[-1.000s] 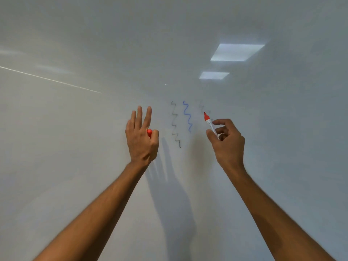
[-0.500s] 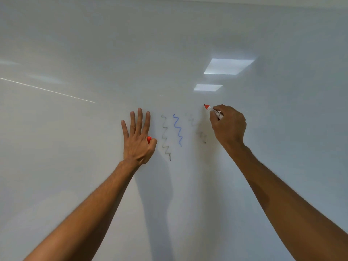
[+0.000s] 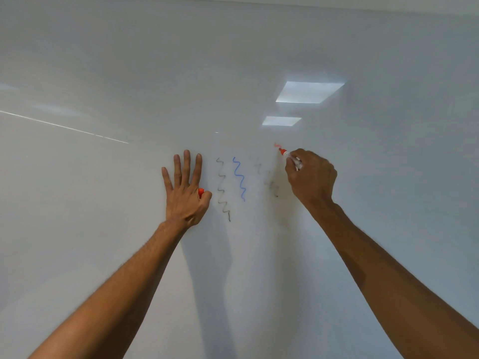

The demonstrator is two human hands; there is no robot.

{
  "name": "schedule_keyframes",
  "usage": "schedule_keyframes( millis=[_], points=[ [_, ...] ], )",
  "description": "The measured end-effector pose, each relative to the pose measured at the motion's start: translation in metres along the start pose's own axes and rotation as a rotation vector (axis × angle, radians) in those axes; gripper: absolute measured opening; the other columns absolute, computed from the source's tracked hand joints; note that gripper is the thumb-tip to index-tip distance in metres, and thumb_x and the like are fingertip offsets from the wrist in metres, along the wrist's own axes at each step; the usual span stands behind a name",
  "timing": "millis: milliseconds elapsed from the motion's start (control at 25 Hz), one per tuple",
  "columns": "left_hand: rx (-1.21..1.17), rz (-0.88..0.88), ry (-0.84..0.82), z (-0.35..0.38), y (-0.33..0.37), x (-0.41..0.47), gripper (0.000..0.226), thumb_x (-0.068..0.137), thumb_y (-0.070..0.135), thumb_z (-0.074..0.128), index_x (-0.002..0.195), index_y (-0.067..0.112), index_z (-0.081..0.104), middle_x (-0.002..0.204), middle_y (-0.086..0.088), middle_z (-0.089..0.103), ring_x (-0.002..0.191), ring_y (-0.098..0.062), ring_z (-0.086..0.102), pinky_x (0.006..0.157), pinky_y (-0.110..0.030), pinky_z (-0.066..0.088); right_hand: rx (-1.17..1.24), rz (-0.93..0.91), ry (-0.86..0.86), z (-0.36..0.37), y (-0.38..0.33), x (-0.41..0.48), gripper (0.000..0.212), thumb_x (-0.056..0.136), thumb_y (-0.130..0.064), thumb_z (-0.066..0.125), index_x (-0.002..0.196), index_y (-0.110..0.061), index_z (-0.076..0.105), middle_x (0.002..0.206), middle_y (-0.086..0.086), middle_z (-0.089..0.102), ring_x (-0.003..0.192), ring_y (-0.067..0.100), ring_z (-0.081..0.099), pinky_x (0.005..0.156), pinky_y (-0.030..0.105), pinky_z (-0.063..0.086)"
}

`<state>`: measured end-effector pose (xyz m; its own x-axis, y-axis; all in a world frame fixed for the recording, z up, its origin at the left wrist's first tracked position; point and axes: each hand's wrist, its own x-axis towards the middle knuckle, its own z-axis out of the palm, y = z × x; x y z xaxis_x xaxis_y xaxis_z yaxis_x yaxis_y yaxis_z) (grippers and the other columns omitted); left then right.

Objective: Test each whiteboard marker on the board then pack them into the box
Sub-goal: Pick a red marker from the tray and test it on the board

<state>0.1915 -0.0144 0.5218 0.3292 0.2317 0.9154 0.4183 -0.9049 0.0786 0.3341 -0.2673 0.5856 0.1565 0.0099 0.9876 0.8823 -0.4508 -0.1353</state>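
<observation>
A white whiteboard (image 3: 103, 229) fills the view. My right hand (image 3: 309, 178) grips a red marker (image 3: 287, 155) with its tip against the board, where a short red squiggle (image 3: 277, 145) has appeared. My left hand (image 3: 185, 193) lies flat on the board with straight fingers, and its thumb pinches the red cap (image 3: 201, 193) against the hand. Between the hands are a black wavy line (image 3: 223, 189), a blue wavy line (image 3: 239, 178) and a faint grey wavy line (image 3: 267, 177). The box is not in view.
Two ceiling lights reflect on the board at the upper right (image 3: 309, 92). A thin bright streak (image 3: 64, 128) crosses the board at the left. The board's top edge (image 3: 337, 9) runs along the top of the view.
My right hand turned the marker onto the board, right of the faint grey line, and drew a short red mark. My left hand flattened on the board, cap still pinched.
</observation>
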Motion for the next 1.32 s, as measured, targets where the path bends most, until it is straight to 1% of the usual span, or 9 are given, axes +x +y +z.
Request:
schedule_keyframes(
  millis=[120,240,440,560,920,1000,1080,1200,1320],
  points=[
    [0.001,0.0,-0.023,-0.002,0.0,0.0,0.091,0.081,0.034,0.035,0.159,0.023,-0.009,0.166,-0.004,-0.02,0.152,-0.026,-0.021,0.12,-0.061,-0.009,-0.043,-0.068,-0.038,-0.001,0.003,-0.018,0.012,0.092,-0.025,0.066,0.098,-0.019,0.075,0.076,0.0,0.071,0.06,0.021,0.065,0.059,0.022,0.034],
    [0.0,-0.002,-0.038,-0.005,0.0,0.0,0.09,0.081,0.036,0.032,0.159,0.024,-0.01,0.166,-0.004,-0.021,0.152,-0.025,-0.022,0.12,-0.06,-0.009,-0.027,0.007,-0.034,-0.006,0.012,-0.026,0.013,0.093,-0.026,0.064,0.094,-0.018,0.074,0.074,0.001,0.07,0.058,0.021,0.063,0.058,0.022,0.034],
    [0.0,-0.007,-0.055,-0.005,0.001,0.001,0.09,0.082,0.038,0.032,0.159,0.024,-0.011,0.165,-0.003,-0.024,0.151,-0.025,-0.023,0.12,-0.06,-0.01,-0.064,-0.016,-0.075,-0.01,0.017,-0.05,0.01,0.091,-0.023,0.067,0.094,-0.018,0.074,0.074,0.0,0.07,0.057,0.022,0.063,0.056,0.023,0.035],
    [0.015,-0.016,-0.066,-0.006,0.001,0.001,0.089,0.082,0.042,0.029,0.159,0.025,-0.013,0.165,-0.003,-0.025,0.151,-0.025,-0.024,0.12,-0.06,-0.01,-0.06,0.044,-0.069,-0.015,0.024,-0.06,0.009,0.091,-0.022,0.066,0.093,-0.017,0.074,0.071,0.0,0.068,0.055,0.021,0.062,0.055,0.023,0.036],
    [0.03,-0.014,-0.096,-0.007,0.001,0.001,0.087,0.082,0.048,0.022,0.158,0.025,-0.015,0.164,-0.003,-0.025,0.151,-0.025,-0.024,0.12,-0.058,-0.013,-0.101,0.001,-0.128,-0.017,0.036,-0.102,0.005,0.09,-0.018,0.069,0.093,-0.017,0.073,0.065,-0.003,0.064,0.044,0.015,0.051,0.05,0.021,0.034],
    [0.024,-0.01,-0.096,-0.008,0.0,0.002,0.087,0.083,0.048,0.023,0.158,0.025,-0.015,0.165,-0.004,-0.025,0.151,-0.025,-0.024,0.12,-0.058,-0.012,-0.101,-0.001,-0.129,-0.019,0.036,-0.109,0.005,0.089,-0.018,0.07,0.093,-0.016,0.073,0.064,-0.003,0.063,0.043,0.012,0.045,0.049,0.02,0.031],
    [0.013,-0.009,-0.089,-0.01,0.0,0.002,0.087,0.085,0.046,0.026,0.158,0.024,-0.015,0.165,-0.004,-0.024,0.151,-0.025,-0.024,0.12,-0.059,-0.012,-0.099,0.017,-0.134,-0.021,0.038,-0.111,0.006,0.091,-0.02,0.068,0.094,-0.018,0.072,0.066,-0.002,0.063,0.045,0.015,0.048,0.05,0.021,0.032],
    [-0.072,-0.047,-0.054,-0.016,0.007,0.0,0.087,0.086,0.039,0.032,0.158,0.024,-0.014,0.165,-0.003,-0.023,0.151,-0.022,-0.023,0.12,-0.056,-0.013,0.053,0.195,-0.151,-0.027,0.037,-0.109,0.011,0.096,-0.031,0.061,0.097,-0.024,0.07,0.072,-0.006,0.064,0.056,0.014,0.055,0.054,0.026,0.041],
    [-0.314,-0.115,-0.006,-0.024,0.022,-0.01,0.083,0.087,0.032,0.035,0.16,0.028,-0.005,0.167,0.003,-0.017,0.152,-0.015,-0.02,0.122,-0.047,-0.014,0.407,0.386,-0.172,-0.035,0.029,-0.11,0.007,0.092,-0.03,0.066,0.094,-0.027,0.072,0.061,-0.012,0.057,0.052,0.007,0.048,0.051,0.025,0.037]
  ],
)
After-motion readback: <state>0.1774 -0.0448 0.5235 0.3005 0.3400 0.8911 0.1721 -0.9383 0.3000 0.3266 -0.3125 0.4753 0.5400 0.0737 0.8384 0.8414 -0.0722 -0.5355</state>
